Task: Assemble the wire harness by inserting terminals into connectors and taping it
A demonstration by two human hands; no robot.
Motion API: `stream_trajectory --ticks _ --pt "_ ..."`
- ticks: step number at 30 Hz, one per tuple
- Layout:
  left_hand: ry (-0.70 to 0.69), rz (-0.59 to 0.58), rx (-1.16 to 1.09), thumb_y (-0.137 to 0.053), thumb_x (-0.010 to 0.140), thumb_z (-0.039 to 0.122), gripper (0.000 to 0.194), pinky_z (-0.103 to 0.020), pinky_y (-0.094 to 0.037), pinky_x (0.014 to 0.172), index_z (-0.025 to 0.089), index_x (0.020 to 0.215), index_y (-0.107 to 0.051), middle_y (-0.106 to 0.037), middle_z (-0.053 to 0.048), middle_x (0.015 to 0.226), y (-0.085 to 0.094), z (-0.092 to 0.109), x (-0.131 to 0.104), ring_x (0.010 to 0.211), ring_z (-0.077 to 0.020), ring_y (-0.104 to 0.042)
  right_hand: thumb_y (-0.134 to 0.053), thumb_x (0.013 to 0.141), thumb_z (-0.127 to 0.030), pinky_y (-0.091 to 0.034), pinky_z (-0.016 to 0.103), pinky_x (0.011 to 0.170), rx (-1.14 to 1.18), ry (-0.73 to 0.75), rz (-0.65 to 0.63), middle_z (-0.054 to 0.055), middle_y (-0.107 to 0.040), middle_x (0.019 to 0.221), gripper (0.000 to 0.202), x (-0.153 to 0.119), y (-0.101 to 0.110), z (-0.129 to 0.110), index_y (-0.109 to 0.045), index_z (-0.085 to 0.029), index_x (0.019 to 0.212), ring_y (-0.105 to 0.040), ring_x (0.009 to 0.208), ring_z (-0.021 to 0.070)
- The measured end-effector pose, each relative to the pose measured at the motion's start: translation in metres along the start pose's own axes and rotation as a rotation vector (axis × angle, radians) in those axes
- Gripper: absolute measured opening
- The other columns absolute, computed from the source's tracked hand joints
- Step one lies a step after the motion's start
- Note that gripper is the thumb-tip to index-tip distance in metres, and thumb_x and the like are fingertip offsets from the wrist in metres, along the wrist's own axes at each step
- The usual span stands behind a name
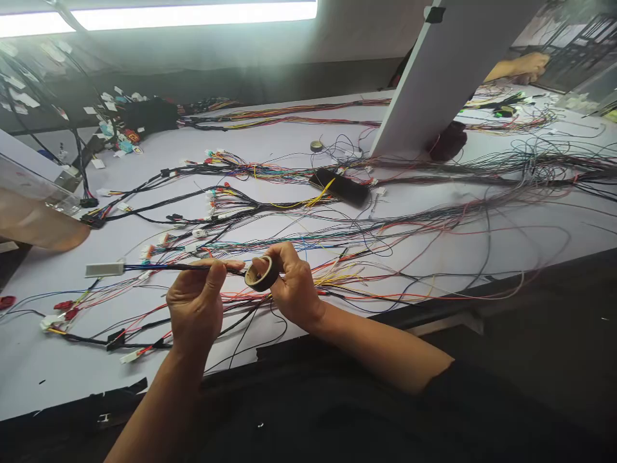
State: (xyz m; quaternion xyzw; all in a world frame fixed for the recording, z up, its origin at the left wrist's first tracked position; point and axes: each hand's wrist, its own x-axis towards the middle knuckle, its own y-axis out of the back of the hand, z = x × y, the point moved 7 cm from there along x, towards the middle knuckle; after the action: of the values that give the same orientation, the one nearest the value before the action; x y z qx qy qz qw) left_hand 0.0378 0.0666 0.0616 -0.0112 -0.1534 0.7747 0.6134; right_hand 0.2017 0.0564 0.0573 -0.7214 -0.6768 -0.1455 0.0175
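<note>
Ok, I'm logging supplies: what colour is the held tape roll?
The tape roll is black with a tan core; head view.

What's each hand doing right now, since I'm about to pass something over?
Left hand: closed on the wire bundle.
Right hand: closed on the black tape roll.

Black tape roll (pixel 261 274), apparently upright, held

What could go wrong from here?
The tape roll in the right hand could snag loose wires lying just beyond it. The white connector hangs well out from the left hand, so it might swing or twist the wires behind it.
</note>
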Motion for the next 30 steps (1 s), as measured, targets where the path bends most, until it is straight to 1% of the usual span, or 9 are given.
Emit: stream_trajectory --ticks 3,8,13,15,18,22,25,28,30 --pt "0.125 -0.117 0.011 -0.078 0.072 0.04 0.029 -0.038 -0.054 0.085 0.018 0.09 -0.073 -0.071 -0.005 0.08 -0.003 -0.011 -0.005 0.08 -0.0195 -0.067 -0.052 0.092 -0.039 -0.047 0.022 0.06 -0.043 0.06 -0.011 -0.001 -0.063 0.072 0.018 0.0 0.0 -0.002 -0.046 -0.022 0.093 -0.062 0.062 0.0117" --pt "0.217 -0.042 0.073 -0.08 0.07 0.034 0.018 -0.033 -0.054 0.079 0.019 0.077 -0.073 -0.07 -0.003 0.075 0.0 -0.017 -0.014 0.072 -0.0163 -0.066 -0.051 0.092 -0.038 -0.047 0.023 0.063 -0.108 0.086 -0.004 0.0 -0.065 0.072 0.017 -0.002 0.0 0.0 -0.049 -0.021 0.093 -0.063 0.064 0.0128" --pt "0.112 -0.094 0.138 -0.075 0.076 0.03 0.012 -0.032 -0.052 0.079 0.019 0.077 -0.072 -0.067 -0.001 0.07 -0.001 -0.009 -0.017 0.071 -0.0156 -0.063 -0.049 0.091 -0.028 -0.041 0.021 0.056 -0.142 -0.124 -0.141 -0.003 -0.064 0.065 0.012 0.007 -0.004 0.02 -0.055 -0.02 0.084 -0.059 0.057 0.0104" --pt "0.072 -0.127 0.174 -0.072 0.079 0.029 0.009 -0.032 -0.05 0.08 0.02 0.079 -0.072 -0.067 -0.002 0.074 -0.002 -0.007 -0.016 0.075 -0.0158 -0.063 -0.05 0.089 -0.025 -0.037 0.02 0.055 -0.186 -0.148 -0.202 -0.003 -0.062 0.065 0.016 0.011 -0.004 0.023 -0.057 -0.019 0.076 -0.055 0.056 0.0093" --pt "-0.08 -0.182 0.216 -0.072 0.079 0.028 0.008 -0.033 -0.048 0.086 0.021 0.075 -0.072 -0.065 -0.003 0.082 -0.007 0.003 -0.011 0.083 -0.0163 -0.061 -0.051 0.089 -0.028 -0.033 0.02 0.055 -0.233 -0.171 -0.317 -0.003 -0.061 0.065 0.021 0.016 -0.008 0.027 -0.061 -0.019 0.074 -0.052 0.058 0.0083" --pt "-0.191 -0.334 0.244 -0.068 0.082 0.024 0.006 -0.042 -0.046 0.097 0.022 0.078 -0.072 -0.068 -0.006 0.088 -0.023 0.014 -0.006 0.096 -0.0215 -0.064 -0.061 0.085 -0.035 -0.032 0.02 0.055 -0.322 -0.197 -0.542 -0.003 -0.062 0.064 0.021 0.021 -0.013 0.033 -0.067 -0.018 0.074 -0.052 0.059 0.0087" --pt "-0.216 -0.392 0.332 -0.064 0.085 0.025 0.009 -0.048 -0.043 0.101 0.021 0.08 -0.071 -0.071 -0.006 0.084 -0.027 0.019 -0.001 0.098 -0.0247 -0.066 -0.062 0.087 -0.033 -0.04 0.022 0.064 -0.278 -0.022 -0.556 0.0 -0.069 0.079 0.017 0.026 -0.004 0.023 -0.068 -0.017 0.086 -0.06 0.072 0.0113" --pt "-0.218 -0.305 0.409 -0.065 0.085 0.029 0.013 -0.047 -0.044 0.101 0.02 0.077 -0.07 -0.071 -0.005 0.078 -0.022 0.021 0.006 0.09 -0.0231 -0.068 -0.056 0.092 -0.028 -0.046 0.027 0.081 -0.236 0.293 -0.368 0.006 -0.07 0.097 0.018 0.024 0.016 -0.002 -0.065 -0.016 0.102 -0.063 0.09 0.0142" --pt "-0.171 -0.222 0.378 -0.068 0.082 0.033 0.015 -0.043 -0.05 0.092 0.019 0.076 -0.07 -0.071 -0.005 0.076 -0.018 0.018 0.009 0.081 -0.0208 -0.069 -0.055 0.092 -0.026 -0.045 0.031 0.089 -0.287 0.493 -0.256 0.007 -0.069 0.104 0.02 0.015 0.024 -0.017 -0.062 -0.018 0.108 -0.061 0.099 0.0153"
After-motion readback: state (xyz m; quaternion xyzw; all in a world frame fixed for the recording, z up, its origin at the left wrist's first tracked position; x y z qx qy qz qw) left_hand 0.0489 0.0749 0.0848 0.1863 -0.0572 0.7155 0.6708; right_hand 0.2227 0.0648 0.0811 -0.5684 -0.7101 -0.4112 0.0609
